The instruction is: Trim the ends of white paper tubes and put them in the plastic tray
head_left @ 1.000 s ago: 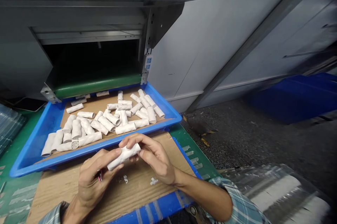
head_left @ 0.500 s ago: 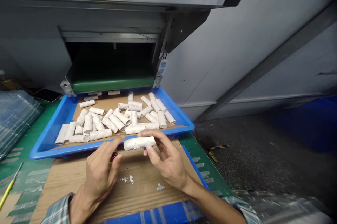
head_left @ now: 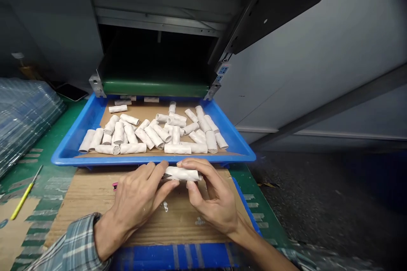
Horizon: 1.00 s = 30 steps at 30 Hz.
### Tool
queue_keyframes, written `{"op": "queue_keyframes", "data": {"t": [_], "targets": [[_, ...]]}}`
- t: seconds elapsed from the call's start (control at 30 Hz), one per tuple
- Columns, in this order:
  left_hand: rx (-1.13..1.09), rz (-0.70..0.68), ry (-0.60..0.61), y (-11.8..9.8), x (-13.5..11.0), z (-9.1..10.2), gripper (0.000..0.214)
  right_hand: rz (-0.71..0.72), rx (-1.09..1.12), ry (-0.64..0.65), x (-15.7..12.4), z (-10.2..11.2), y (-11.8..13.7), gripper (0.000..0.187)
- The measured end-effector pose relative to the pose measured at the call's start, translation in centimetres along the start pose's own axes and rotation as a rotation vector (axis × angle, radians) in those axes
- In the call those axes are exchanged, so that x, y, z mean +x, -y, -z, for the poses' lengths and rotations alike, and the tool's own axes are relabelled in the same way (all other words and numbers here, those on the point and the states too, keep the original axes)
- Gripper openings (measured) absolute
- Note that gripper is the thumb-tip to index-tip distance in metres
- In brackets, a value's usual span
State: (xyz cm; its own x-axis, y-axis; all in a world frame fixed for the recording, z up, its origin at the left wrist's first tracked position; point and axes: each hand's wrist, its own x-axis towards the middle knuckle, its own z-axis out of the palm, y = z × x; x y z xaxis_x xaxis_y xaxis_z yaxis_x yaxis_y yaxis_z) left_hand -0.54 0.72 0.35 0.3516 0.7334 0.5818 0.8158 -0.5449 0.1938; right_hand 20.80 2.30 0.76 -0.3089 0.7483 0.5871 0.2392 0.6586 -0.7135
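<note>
My right hand [head_left: 214, 203] pinches a white tube [head_left: 184, 174] between thumb and fingers above the cardboard sheet, the tube lying roughly level. My left hand [head_left: 140, 199] is closed around a slim tool, mostly hidden by the palm. The tool's pink end [head_left: 115, 186] sticks out on the left, and its dark pointed tip [head_left: 167, 175] touches the tube's left end. Just beyond both hands, a blue tray [head_left: 152, 160] holds many similar white tubes [head_left: 154, 136] in a loose pile on a cardboard liner.
A green conveyor belt [head_left: 155, 88] ends over the tray's far edge. On the left are a yellow-handled pick [head_left: 23, 201], a phone [head_left: 71, 91] and clear plastic bags [head_left: 27, 112]. Under my hands lies a cardboard sheet [head_left: 95, 190]. A power socket [head_left: 223, 69] sits beside the conveyor.
My left hand has moved in to the tube, bringing the tool's dark tip against its left end. The right hand still holds the tube. The camera view has shifted.
</note>
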Motion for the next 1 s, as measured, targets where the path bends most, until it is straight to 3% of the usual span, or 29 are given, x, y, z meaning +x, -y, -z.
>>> {"op": "queue_keyframes", "data": {"t": [0.47, 0.77, 0.87, 1.0], "targets": [[0.038, -0.012, 0.002, -0.05, -0.08, 0.02, 0.043, -0.019, 0.026, -0.021, 0.06, -0.13, 0.23, 0.045], [0.098, -0.081, -0.052, -0.08, 0.31, 0.35, 0.043, -0.081, 0.043, -0.028, -0.26, -0.21, 0.37, 0.033], [0.014, -0.075, -0.074, -0.03, 0.31, 0.37, 0.040, -0.138, 0.101, -0.027, -0.55, -0.34, 0.25, 0.033], [-0.319, 0.021, -0.071, 0.06, 0.01, -0.01, 0.029, -0.176, 0.274, -0.045, -0.47, -0.58, 0.23, 0.029]]}}
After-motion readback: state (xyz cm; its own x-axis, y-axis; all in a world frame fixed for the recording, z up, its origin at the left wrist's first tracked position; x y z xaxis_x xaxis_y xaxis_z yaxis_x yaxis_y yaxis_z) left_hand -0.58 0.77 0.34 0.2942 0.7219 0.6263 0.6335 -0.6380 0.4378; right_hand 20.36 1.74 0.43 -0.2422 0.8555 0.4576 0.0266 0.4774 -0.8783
